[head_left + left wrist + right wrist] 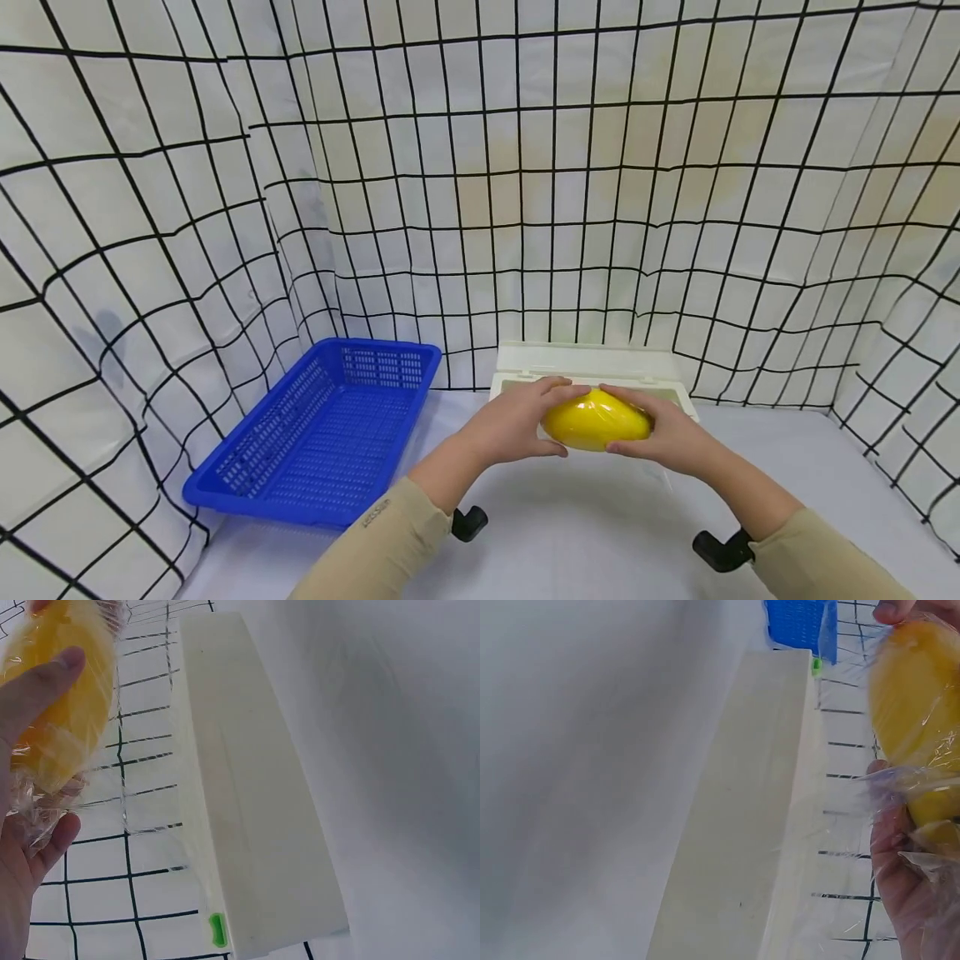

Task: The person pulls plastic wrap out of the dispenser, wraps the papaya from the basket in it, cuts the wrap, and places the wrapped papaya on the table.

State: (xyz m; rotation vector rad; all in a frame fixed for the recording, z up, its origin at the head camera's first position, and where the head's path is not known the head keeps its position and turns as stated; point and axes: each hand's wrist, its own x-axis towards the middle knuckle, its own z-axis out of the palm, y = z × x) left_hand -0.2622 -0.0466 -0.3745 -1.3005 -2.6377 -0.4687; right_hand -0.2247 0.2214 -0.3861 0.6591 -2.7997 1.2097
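Note:
A glossy yellow mango (596, 421) wrapped in clear plastic film is held up between both hands. My left hand (517, 421) grips its left end, thumb below and fingers over the top. At the opposite end my right hand (667, 433) holds it the same way. In the left wrist view, loose film bunches by the palm under the mango (94, 697). The right wrist view shows crumpled film (930, 862) against the fingers. Just beyond the hands is a long white box (255, 787) with a small green piece (217, 930) at one end.
The box's lid (585, 360) stands raised at the back. A blue plastic basket (311, 504) sits on the white table (570, 533) to the left. White walls with black grid netting (517, 175) enclose the back and sides. Black wrist mounts (470, 523) hang below both forearms.

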